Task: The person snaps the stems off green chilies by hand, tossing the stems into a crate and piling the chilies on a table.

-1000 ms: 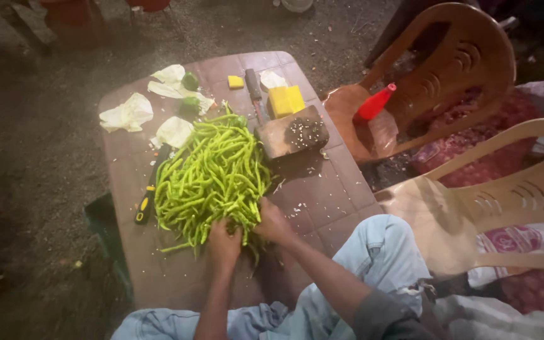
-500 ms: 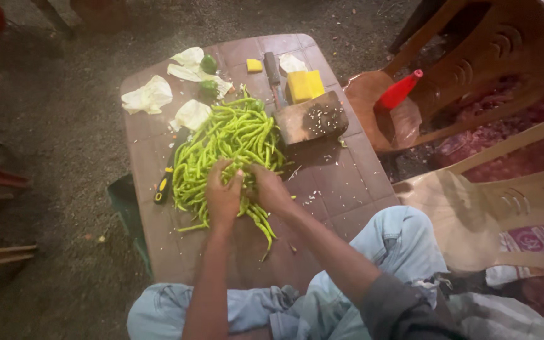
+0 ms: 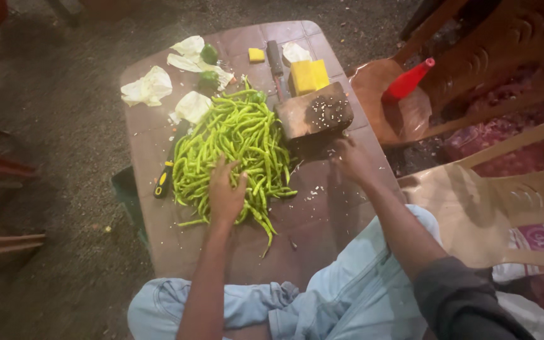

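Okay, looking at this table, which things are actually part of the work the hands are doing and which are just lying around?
In use:
chillies, under the left hand
cleaver, nearest the right hand

Lying about:
yellow blocks
white scraps
yellow-handled tool
red bottle on the chair

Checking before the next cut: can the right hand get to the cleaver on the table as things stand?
Probably yes. The right hand is open and hovers just short of the cleaver's broad blade, with only bare table between them. The left hand rests on the green chillies, out of the way.
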